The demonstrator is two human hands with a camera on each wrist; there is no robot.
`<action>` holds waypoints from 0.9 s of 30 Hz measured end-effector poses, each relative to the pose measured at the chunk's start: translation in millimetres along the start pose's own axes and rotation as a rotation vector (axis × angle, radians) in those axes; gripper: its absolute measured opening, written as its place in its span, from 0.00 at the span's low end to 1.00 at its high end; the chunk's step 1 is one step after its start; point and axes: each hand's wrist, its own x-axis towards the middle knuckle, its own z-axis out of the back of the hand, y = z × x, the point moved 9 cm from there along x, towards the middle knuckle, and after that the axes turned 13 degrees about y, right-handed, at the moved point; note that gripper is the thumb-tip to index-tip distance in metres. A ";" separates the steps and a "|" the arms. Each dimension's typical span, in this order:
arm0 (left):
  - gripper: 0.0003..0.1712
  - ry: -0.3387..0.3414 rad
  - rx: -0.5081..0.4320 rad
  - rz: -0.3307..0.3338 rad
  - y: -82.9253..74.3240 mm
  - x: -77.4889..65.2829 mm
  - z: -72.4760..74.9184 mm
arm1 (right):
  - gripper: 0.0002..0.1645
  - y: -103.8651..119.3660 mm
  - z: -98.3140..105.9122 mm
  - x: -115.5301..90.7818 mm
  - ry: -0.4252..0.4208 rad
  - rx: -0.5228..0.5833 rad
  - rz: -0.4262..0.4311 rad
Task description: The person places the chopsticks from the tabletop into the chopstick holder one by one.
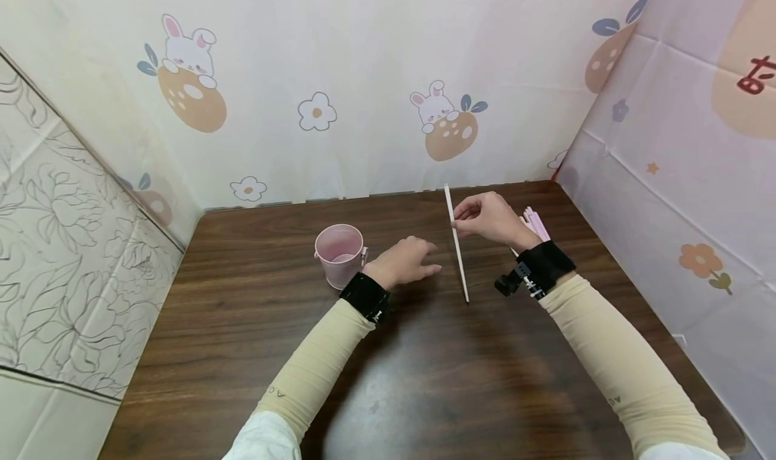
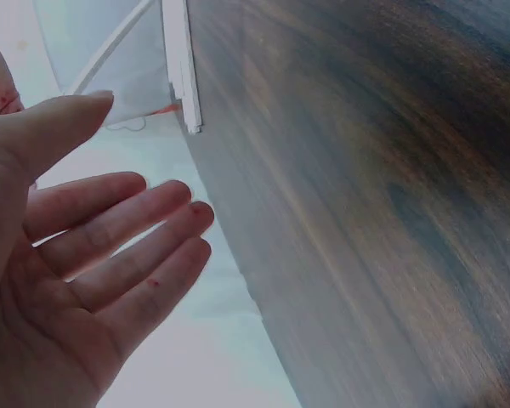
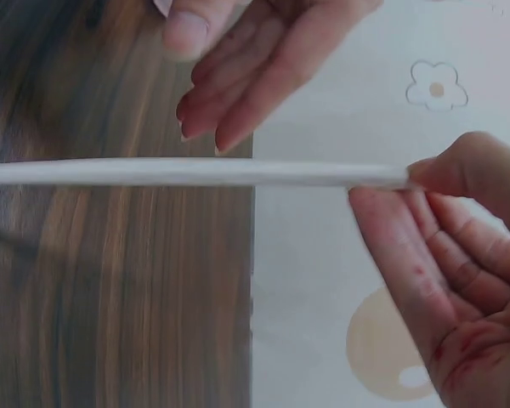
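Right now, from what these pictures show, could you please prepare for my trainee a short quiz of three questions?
1. Which hand pinches the white stick?
2. As the head camera sees it, where does the pink bucket stand? A) right of the stick; B) left of the stick; C) touching the stick.
3. True or false: the left hand is empty.

Key: 1. The right hand. 2. B. 3. True.

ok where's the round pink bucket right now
In the head view, the round pink bucket stands on the brown wood-grain table, just left of the left hand.
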 end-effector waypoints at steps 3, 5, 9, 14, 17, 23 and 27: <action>0.27 -0.013 -0.037 -0.028 0.3 -2.2 2.5 | 0.11 6.6 -3.2 -1.6 -0.015 0.002 0.041; 0.27 -0.012 -0.066 -0.041 0.9 -3.9 2.9 | 0.10 9.0 -4.6 -2.0 -0.026 -0.009 0.059; 0.28 -0.030 -0.152 -0.062 2.8 -6.3 5.9 | 0.10 12.2 -6.6 -2.3 -0.035 -0.037 0.088; 0.26 -0.099 -0.281 -0.113 2.3 -6.0 12.7 | 0.10 14.7 -9.1 -3.9 -0.033 -0.016 0.113; 0.20 -0.128 -0.330 -0.143 -0.1 -5.2 15.0 | 0.11 17.0 -11.5 -4.3 -0.031 0.011 0.142; 0.06 -0.135 -0.350 -0.156 -4.2 -3.7 15.5 | 0.08 32.9 -17.3 -9.4 -0.064 0.009 0.187; 0.04 -0.131 -0.339 -0.168 -4.4 -3.0 14.6 | 0.07 39.6 -20.4 -11.8 -0.065 -0.009 0.183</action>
